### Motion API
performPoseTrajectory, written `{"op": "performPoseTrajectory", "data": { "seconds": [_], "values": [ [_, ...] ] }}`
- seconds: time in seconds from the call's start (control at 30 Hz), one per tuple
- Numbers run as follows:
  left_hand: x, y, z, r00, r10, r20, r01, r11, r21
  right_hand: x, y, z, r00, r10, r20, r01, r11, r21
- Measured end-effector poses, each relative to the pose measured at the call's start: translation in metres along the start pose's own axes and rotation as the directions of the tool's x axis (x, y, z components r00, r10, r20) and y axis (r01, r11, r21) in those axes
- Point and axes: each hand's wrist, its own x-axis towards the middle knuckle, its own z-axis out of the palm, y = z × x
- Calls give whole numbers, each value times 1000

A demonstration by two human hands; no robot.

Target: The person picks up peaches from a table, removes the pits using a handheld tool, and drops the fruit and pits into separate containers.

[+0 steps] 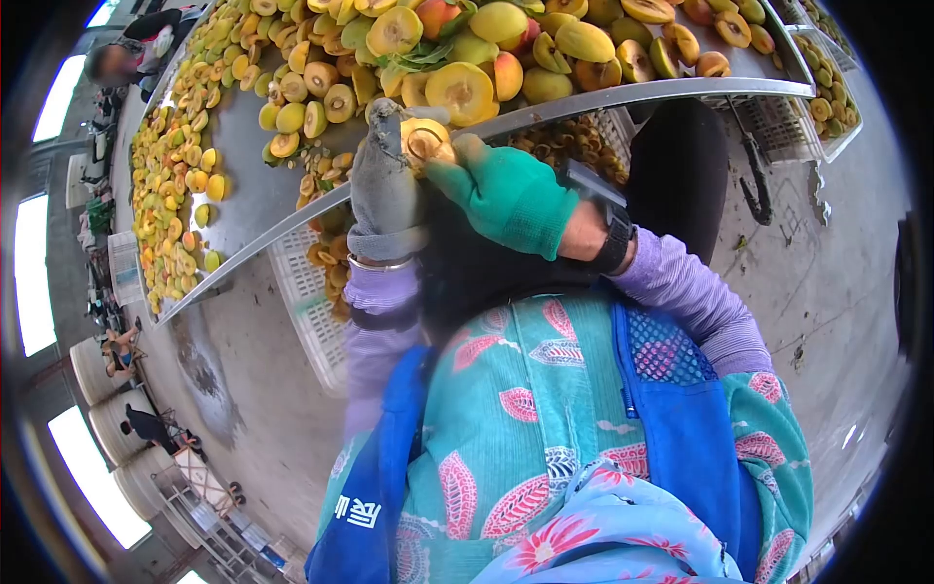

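Observation:
My left hand (382, 185), in a grey, soiled glove, is closed around a yellow halved stone fruit (428, 143), apparently a plum or apricot. The cut face is turned up, with a round ring visible at its centre. From the other side my right hand (516, 200), in a green glove, presses its closed thumb and fingers against the same fruit. Whether a small tool sits in those fingers is hidden. Both hands are at the metal table's rim (584, 100), right beside a pile of halved fruit (467, 92) with some green leaves.
Below the rim, white plastic crates (309, 302) hold more cut fruit. Another crate (827, 127) of fruit stands at the right, near a black hooked handle (756, 185). More halves (175, 214) lie along the table's left side. Other people (146, 419) are in the background.

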Motion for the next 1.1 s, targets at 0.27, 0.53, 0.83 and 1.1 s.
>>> {"op": "performPoseTrajectory", "data": {
  "seconds": [0.27,0.53,0.83,1.1],
  "values": [
    [5,7,-9,963,130,238,-215,901,376,-4,6,4,985,67,162,-102,970,219],
    [-7,1,8,990,-106,91,113,991,-77,-13,-3,16,845,305,440,-534,545,647],
    [0,16,19,962,-190,195,270,755,-597,-3,-13,-6,679,-500,537,-731,-520,441],
    [-73,-122,-171,910,-138,-391,376,675,635,-13,35,-26,659,7,752,-694,-378,613]
  ]
}}
